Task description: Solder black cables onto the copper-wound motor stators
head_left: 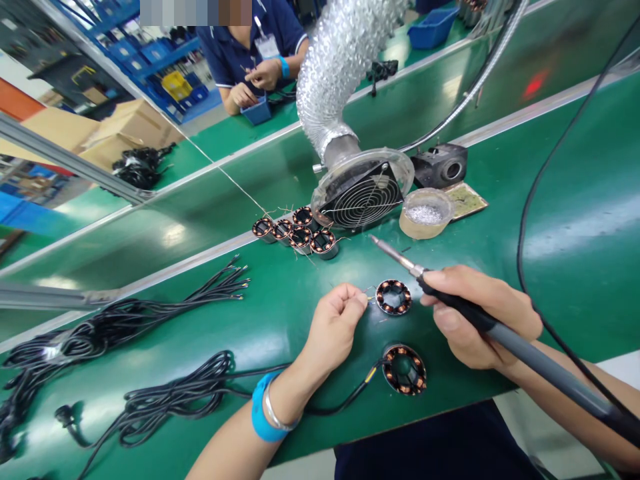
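Observation:
My right hand (480,317) is closed around the handle of a soldering iron (443,297), whose tip points up and left above the table. With thumb and finger pressed together, my left hand (340,327) pinches a thin wire (371,299) at the side of a stator with copper windings (379,297). A second stator (388,377) lies nearer to me, joined to a black cable (345,405) with a yellow piece near its end. That cable runs under my left wrist to a coil at the left.
Several stators (324,245) stand beside a fume extractor fan (363,200) with a silver duct (325,87). A round tub (425,225) of metal shavings and a soldering iron holder (443,167) are right of it. Bundled black cables (115,327) lie left. A co-worker (250,60) sits opposite.

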Demonstrator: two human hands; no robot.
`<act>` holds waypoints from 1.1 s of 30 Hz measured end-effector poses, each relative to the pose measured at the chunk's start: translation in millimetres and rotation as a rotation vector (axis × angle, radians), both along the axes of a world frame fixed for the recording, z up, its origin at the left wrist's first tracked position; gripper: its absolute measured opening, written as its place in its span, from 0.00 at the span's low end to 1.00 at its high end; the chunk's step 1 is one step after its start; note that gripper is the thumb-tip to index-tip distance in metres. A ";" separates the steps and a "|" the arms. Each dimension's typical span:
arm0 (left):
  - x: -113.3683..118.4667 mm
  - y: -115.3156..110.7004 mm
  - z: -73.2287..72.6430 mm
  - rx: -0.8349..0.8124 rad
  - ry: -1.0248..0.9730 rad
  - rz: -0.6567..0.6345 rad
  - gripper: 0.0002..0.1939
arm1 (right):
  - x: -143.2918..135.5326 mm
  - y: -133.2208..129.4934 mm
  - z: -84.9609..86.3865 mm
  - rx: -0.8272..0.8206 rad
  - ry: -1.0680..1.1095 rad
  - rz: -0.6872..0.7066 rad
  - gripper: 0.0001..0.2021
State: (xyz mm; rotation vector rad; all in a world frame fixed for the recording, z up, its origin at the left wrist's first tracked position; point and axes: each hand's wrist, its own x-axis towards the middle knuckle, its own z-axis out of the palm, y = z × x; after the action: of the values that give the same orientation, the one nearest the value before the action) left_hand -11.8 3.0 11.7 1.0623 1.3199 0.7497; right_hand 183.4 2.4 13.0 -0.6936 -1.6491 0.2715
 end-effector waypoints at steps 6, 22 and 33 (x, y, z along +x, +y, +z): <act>-6.6 -1.6 0.5 -0.021 -0.076 -0.141 0.19 | -4.5 5.7 -7.8 -0.125 -0.161 0.033 0.12; -17.8 0.0 19.5 0.259 0.279 -0.443 0.14 | -11.9 9.3 -13.0 -0.091 -0.234 0.233 0.10; -4.7 0.2 3.9 -0.293 -0.332 -0.194 0.24 | -18.0 3.5 -18.0 -0.026 -0.227 0.112 0.11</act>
State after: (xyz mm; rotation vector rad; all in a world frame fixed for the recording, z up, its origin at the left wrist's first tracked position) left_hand -16.5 3.3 15.6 0.7782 0.9904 0.5396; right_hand 165.4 5.9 -5.0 -0.6717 -1.9077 0.3036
